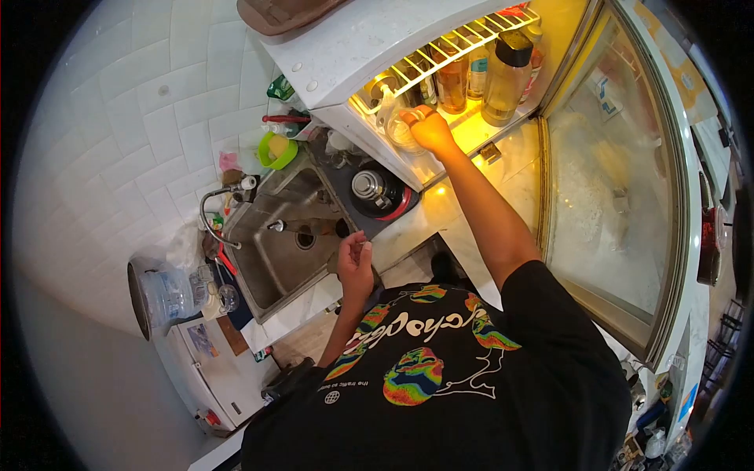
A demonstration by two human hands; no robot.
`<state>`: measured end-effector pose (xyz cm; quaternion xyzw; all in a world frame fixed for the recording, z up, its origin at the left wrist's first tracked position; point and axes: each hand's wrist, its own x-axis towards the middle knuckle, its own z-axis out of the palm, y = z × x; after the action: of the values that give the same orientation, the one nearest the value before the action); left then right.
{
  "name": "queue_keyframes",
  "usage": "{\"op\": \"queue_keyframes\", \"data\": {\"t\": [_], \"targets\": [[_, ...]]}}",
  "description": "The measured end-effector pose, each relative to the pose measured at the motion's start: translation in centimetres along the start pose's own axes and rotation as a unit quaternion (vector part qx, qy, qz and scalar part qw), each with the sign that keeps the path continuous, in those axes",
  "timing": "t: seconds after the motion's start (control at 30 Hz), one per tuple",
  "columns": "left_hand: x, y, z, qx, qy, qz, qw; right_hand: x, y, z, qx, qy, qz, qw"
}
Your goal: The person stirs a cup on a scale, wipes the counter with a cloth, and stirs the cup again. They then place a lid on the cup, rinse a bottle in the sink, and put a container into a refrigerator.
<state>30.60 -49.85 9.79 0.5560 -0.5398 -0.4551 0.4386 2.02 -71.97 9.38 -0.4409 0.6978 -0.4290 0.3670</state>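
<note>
My right hand point(432, 132) reaches into the lit glass-door fridge, its fingers closed around a clear container point(402, 135) near the left wall. The container's exact kind is hard to make out. Just right of that hand, bottles stand under a wire shelf point(448, 56): an amber bottle point(452, 85), a labelled bottle point(477, 72) and a tall clear bottle with a black lid point(506, 82). My left hand point(356, 267) hovers by the near edge of the sink, fingers loosely bent and somewhat apart, with nothing visible in it.
The fridge door point(620, 180) stands wide to the right. Left of the fridge is a steel sink point(263, 235) with a faucet point(210, 208) and a bottle point(314, 227) lying inside. A steel-topped flask point(373, 188) and a green bowl point(275, 151) are close by.
</note>
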Motion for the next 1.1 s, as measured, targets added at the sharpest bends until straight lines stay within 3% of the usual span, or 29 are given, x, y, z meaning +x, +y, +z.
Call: {"op": "queue_keyframes", "data": {"t": [0.2, 0.4, 0.63, 0.77, 0.83, 0.9, 0.93, 1.03, 1.07, 1.1], "targets": [[0.0, -0.4, 0.8, 0.011, -0.026, 0.018, 0.999, -1.4, 1.1, -1.2, 0.037, -0.030, 0.041, 0.998], [-0.5, -0.3, 0.5, 0.020, -0.023, -0.018, 0.999, -2.3, 2.1, -1.7, 0.034, -0.032, 0.037, 0.998], [-1.1, 0.1, 0.5, 0.012, -0.019, -0.018, 1.000, -2.1, -1.0, -3.1, 0.042, 0.059, -0.048, 0.996], [-1.4, -0.1, 0.4, 0.018, -0.013, -0.003, 1.000, 2.9, -2.6, -1.9, -0.138, 0.006, -0.056, 0.989], [-1.3, 0.1, 0.4, 0.020, -0.007, 0.000, 1.000, 8.5, 0.8, 1.9, -0.233, -0.021, -0.044, 0.971], [-1.5, 0.4, 0.3, 0.018, 0.000, -0.008, 1.000, 8.2, -1.4, 1.7, -0.213, -0.054, 0.021, 0.975], [-1.4, 0.3, 0.2, 0.020, 0.004, -0.012, 1.000, 9.2, -1.2, 2.4, -0.277, -0.098, -0.050, 0.954], [-1.5, 0.0, -0.1, 0.021, 0.011, -0.022, 0.999, 8.9, -2.1, 2.5, -0.275, -0.105, -0.044, 0.955], [-1.6, -0.1, -0.2, 0.019, 0.012, -0.023, 1.000, 8.5, -2.5, 2.1, -0.373, -0.126, -0.141, 0.909], [-1.6, -0.1, -0.3, 0.016, 0.013, -0.023, 1.000, 9.1, -1.9, 2.4, -0.382, -0.122, -0.172, 0.900]]}}
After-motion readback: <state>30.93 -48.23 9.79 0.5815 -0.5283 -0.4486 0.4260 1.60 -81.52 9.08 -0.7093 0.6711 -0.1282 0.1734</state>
